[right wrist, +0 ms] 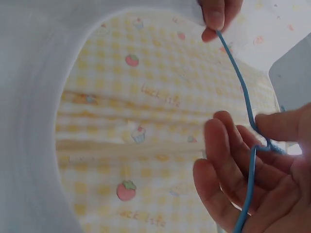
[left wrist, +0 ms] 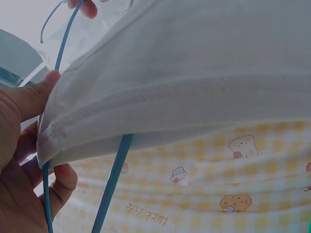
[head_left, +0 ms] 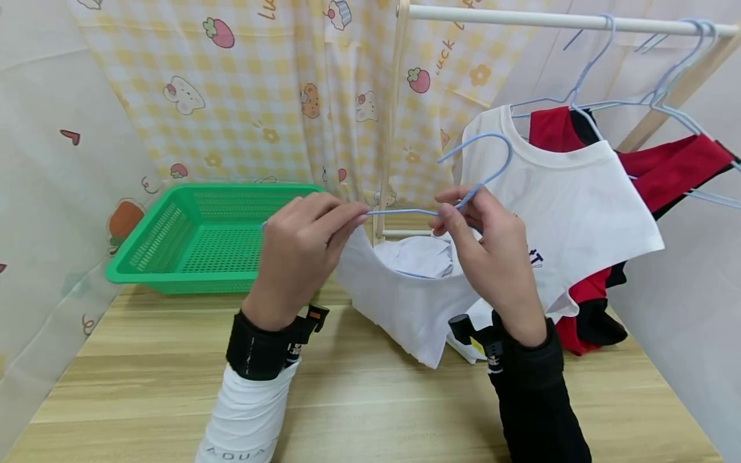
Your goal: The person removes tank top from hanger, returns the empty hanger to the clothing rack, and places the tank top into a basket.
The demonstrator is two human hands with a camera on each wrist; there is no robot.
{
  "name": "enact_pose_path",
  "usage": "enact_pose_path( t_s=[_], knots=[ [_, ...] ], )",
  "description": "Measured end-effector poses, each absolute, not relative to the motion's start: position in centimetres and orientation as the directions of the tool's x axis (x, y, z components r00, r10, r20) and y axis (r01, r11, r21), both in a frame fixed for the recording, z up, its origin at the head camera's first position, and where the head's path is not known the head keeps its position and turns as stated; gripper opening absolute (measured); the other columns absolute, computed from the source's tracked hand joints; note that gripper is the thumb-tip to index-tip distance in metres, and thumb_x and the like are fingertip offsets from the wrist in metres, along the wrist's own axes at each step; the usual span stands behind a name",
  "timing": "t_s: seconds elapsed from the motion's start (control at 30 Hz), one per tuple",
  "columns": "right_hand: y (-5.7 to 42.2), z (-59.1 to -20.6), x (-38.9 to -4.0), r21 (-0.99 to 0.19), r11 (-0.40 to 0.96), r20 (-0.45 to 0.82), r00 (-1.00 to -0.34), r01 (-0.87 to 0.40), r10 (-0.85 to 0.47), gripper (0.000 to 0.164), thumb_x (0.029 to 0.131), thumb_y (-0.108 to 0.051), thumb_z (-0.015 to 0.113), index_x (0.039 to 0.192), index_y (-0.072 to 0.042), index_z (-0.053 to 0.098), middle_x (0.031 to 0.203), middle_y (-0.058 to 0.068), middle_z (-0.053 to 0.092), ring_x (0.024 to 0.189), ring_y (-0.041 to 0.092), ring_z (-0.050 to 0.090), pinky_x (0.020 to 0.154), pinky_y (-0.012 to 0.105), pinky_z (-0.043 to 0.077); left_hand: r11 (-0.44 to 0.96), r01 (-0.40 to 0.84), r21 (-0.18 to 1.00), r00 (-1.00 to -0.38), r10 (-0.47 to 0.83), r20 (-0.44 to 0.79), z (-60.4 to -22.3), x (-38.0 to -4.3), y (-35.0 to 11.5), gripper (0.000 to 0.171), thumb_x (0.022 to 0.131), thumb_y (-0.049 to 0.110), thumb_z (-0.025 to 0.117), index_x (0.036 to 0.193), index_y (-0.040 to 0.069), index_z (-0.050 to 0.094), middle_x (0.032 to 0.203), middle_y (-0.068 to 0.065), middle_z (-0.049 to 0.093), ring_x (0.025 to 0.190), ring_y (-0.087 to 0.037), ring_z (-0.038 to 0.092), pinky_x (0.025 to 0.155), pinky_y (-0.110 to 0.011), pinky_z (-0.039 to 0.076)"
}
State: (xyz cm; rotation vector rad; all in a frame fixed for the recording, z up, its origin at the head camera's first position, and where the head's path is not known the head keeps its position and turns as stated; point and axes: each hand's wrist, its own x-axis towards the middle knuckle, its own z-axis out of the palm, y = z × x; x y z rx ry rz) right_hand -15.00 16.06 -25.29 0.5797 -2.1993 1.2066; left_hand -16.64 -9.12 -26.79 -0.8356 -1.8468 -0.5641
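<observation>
A blue wire hanger (head_left: 508, 157) lies across both hands, its hook raised at the right. My right hand (head_left: 492, 251) holds it at the neck, just below the hook, with thumb and fingers around the wire. My left hand (head_left: 301, 247) pinches a white shirt (head_left: 413, 308) at one shoulder, together with the hanger arm inside it. In the left wrist view, hanger wire (left wrist: 112, 184) comes out under the shirt's hemmed edge (left wrist: 146, 99). The neck opening gapes below the hands in the head view. The shirt's far shoulder is partly hidden behind my right hand.
A green plastic basket (head_left: 191, 281) stands at the back left of the wooden table (head_left: 370, 411). On the right, a rack with a white rail (head_left: 521, 17) carries another white shirt (head_left: 556, 212) and red-and-black clothing (head_left: 671, 167) on blue hangers. A patterned curtain (head_left: 231, 96) hangs behind.
</observation>
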Motion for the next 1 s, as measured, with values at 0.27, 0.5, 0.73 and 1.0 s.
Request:
enact_pose_path(
  t_s=[0.27, 0.5, 0.73, 1.0],
  knots=[
    [16.1, -25.3, -15.3, -0.656, 0.505, 0.624, -0.779, -0.561, -0.054, 0.014, 0.109, -0.009, 0.063, 0.108, 0.004, 0.068, 0.086, 0.012, 0.066, 0.074, 0.009, 0.06, 0.074, 0.016, 0.05, 0.651, 0.759, 0.014, -0.283, 0.311, 0.907, -26.6, -16.8, -9.6, 0.013, 0.098, 0.012, 0.08, 0.104, 0.002, 0.085, 0.085, -0.011, 0.077, 0.075, -0.028, 0.072, 0.064, -0.039, 0.055],
    [17.4, -24.9, -15.5, -0.721, 0.46, 0.604, -0.795, -0.518, 0.053, 0.018, 0.11, -0.013, 0.062, 0.11, 0.004, 0.068, 0.084, -0.008, 0.062, 0.074, 0.013, 0.055, 0.069, 0.02, 0.046, 0.644, 0.758, 0.105, -0.336, 0.247, 0.909, -26.1, -16.8, -11.3, 0.013, 0.097, 0.01, 0.081, 0.106, 0.001, 0.085, 0.09, -0.014, 0.079, 0.082, -0.03, 0.073, 0.072, -0.039, 0.057],
    [18.6, -24.5, -15.5, -0.784, 0.382, 0.571, -0.81, -0.49, 0.132, 0.016, 0.112, -0.017, 0.059, 0.114, -0.003, 0.068, 0.089, -0.005, 0.061, 0.083, 0.021, 0.054, 0.076, 0.023, 0.048, 0.564, 0.767, 0.307, -0.41, 0.062, 0.91, -26.0, -16.9, -12.9, 0.013, 0.098, 0.003, 0.078, 0.108, -0.002, 0.084, 0.093, -0.018, 0.081, 0.081, -0.03, 0.076, 0.081, -0.01, 0.047],
    [19.3, -24.2, -15.9, -0.828, 0.023, 0.551, -0.804, -0.561, 0.226, 0.013, 0.11, -0.013, 0.06, 0.109, -0.003, 0.067, 0.088, 0.009, 0.057, 0.082, 0.025, 0.049, 0.077, 0.024, 0.049, 0.593, 0.707, 0.386, -0.459, -0.03, 0.888, -26.1, -17.1, -14.0, 0.015, 0.101, 0.006, 0.075, 0.108, -0.003, 0.084, 0.096, -0.021, 0.081, 0.085, -0.033, 0.077, 0.083, -0.009, 0.047]
  ],
)
